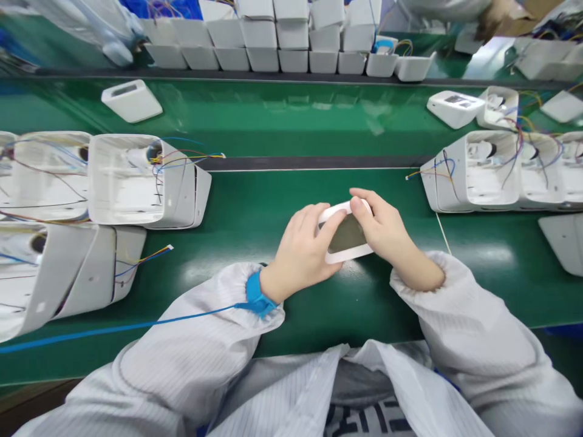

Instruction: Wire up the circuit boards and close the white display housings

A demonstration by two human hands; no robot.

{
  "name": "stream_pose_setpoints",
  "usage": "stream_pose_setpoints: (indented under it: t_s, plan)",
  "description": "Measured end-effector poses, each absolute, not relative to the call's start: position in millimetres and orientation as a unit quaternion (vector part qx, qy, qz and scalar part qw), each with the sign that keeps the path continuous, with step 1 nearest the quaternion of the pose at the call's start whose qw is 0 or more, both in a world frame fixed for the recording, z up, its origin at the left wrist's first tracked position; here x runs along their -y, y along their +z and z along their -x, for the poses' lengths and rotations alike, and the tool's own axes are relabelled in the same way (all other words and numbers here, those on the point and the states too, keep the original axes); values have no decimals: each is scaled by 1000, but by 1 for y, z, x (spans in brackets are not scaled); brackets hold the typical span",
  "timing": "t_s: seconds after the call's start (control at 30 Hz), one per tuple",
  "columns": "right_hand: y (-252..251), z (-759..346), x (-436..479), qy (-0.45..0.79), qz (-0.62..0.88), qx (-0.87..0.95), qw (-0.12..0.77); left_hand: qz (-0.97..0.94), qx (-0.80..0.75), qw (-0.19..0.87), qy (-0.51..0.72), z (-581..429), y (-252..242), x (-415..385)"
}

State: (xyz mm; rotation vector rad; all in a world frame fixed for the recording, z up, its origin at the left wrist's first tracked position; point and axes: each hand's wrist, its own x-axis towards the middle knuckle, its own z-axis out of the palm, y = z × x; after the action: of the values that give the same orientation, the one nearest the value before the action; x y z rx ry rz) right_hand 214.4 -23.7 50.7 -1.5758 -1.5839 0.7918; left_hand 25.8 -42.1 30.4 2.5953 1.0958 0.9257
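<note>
Between my two hands, above the green bench, is a small white-framed panel (350, 235) with a dark greyish screen-like face. My left hand (306, 246) grips its left side, thumb lying over the upper part of the face. On the right side, my right hand (380, 226) holds it with the thumb at the top corner and the fingers behind. My fingers hide part of the frame and the whole underside. A blue wrist strap (259, 295) with a cord running left circles my left wrist.
Open white housings with loose wires stand at left (182, 188) and right (449, 176). White covers (132, 102) lie on the far green strip. More white housings (262, 57) line the back ledge. Another person's sleeve (93, 27) shows at top left.
</note>
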Motion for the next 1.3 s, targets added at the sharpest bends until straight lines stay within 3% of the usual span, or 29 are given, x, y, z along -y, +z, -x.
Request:
stream_pose_setpoints:
  t_s: [0.07, 0.27, 0.6, 0.87, 1.1, 1.3]
  plan:
    - [49, -217, 22, 295, 618, 632, 362, -867, -349, 99, 341, -21, 33, 36]
    - [43, -217, 22, 277, 539, 680, 413, -771, -414, 267, 403, -11, 39, 25]
    - [46, -209, 29, 201, 540, 677, 458, -821, -376, 138, 406, -15, 40, 31]
    - [56, -216, 24, 174, 528, 734, 389, -825, -373, 175, 386, -20, 41, 41]
    - [46, -215, 21, 183, 542, 712, 408, -763, -409, 248, 434, -18, 35, 31]
    - [36, -222, 17, 160, 579, 736, 314, -698, -456, 341, 435, -17, 35, 28]
